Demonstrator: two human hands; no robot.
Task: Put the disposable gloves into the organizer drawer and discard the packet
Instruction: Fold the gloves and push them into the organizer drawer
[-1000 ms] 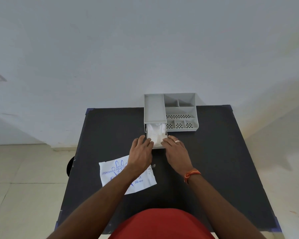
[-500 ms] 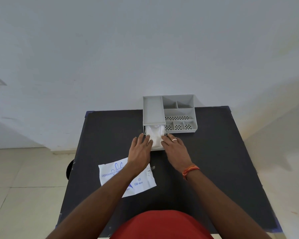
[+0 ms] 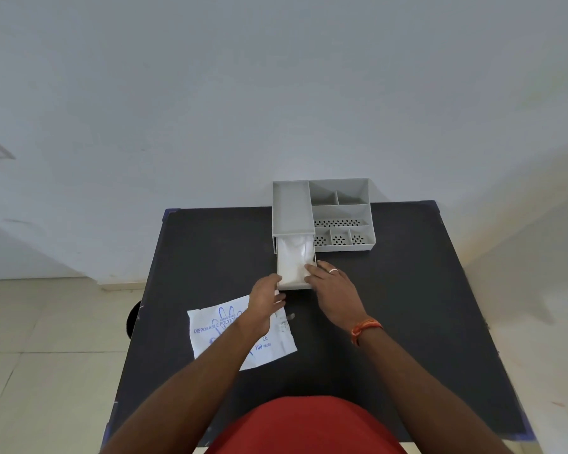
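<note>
Lettering in blue, "DISPOSABLE POLYETH…" and "100 PIECES", is printed on the white packet point(image 3: 220, 332), laid flat on the black table point(image 3: 407, 306) and partly hidden under the left forearm. White gloves point(image 3: 292, 260) are seen inside the pulled-out drawer point(image 3: 295, 286) of the grey organizer point(image 3: 340, 213). Its front corner is touched by the loosely curled left hand point(image 3: 265, 301); the right hand point(image 3: 333, 286) is spread flat, fingertips on the gloves.

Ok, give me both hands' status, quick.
Left hand: open, holding nothing, beside the drawer front.
Right hand: open, fingers pressing the gloves.
</note>
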